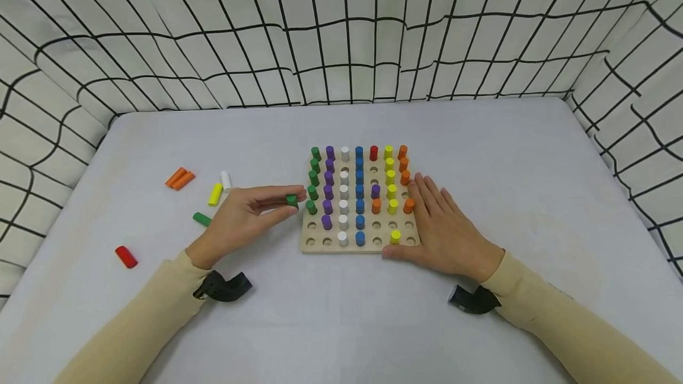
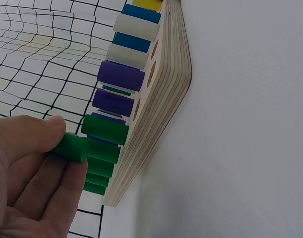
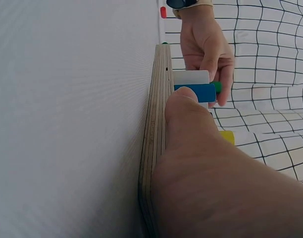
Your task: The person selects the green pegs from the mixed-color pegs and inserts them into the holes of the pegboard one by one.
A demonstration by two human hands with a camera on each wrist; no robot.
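Note:
A wooden pegboard (image 1: pixel 319 249) stands in the middle of the table, with columns of green, purple, white, blue, yellow and orange pegs and a mixed column. My left hand (image 1: pixel 235 215) pinches a green peg (image 1: pixel 291 200) between thumb and fingers, just left of the board. In the left wrist view that held peg (image 2: pixel 70 147) is beside the row of upright green pegs (image 2: pixel 106 128). Along the board's right side my right hand (image 1: pixel 450 236) rests with straight fingers, its thumb at the front right corner. Several front holes are bare.
Loose pegs lie on the table to the left: two orange (image 1: pixel 180 179), a white one (image 1: pixel 226 180), a yellow one (image 1: pixel 215 194), a green one (image 1: pixel 201 218) partly behind the left hand, and a red one (image 1: pixel 126 257). A white wall with black grid lines (image 1: pixel 347 28) surrounds the table.

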